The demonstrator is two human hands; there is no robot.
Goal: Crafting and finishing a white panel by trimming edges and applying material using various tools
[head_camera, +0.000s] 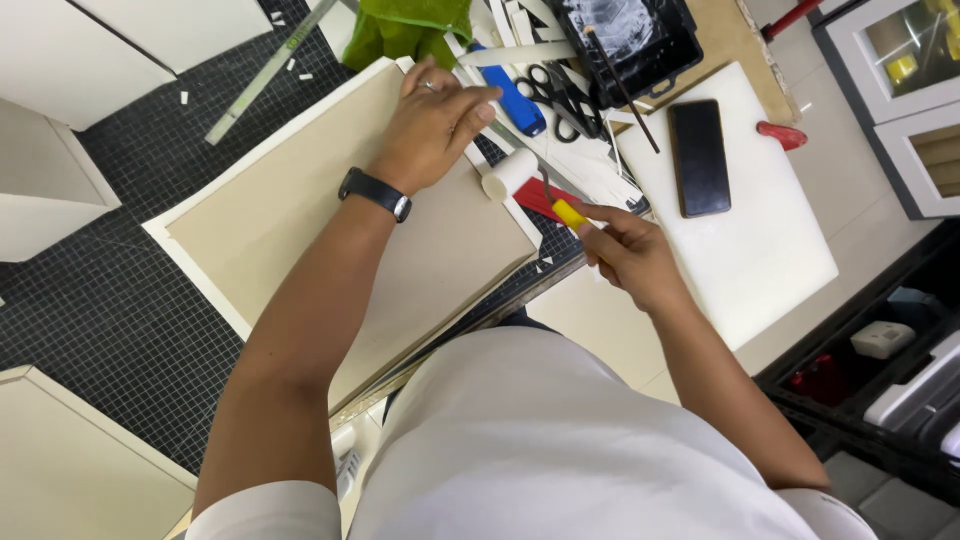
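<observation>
We see the left hand [432, 125] flat on the beige board [330, 230], fingers spread and pressing its far corner, holding nothing. The right hand [632, 255] is closed around the yellow handle of a small paint roller [520, 178]; the white roller head sits at the board's right edge, over the black cutting mat [90, 290]. Scissors [562, 95], a black paint tray [625, 40] and a phone [698, 157] lie just beyond.

White short-sleeved shirt [560, 450]; black wristwatch [375, 193] on left wrist; ring [428, 86] on finger.
</observation>
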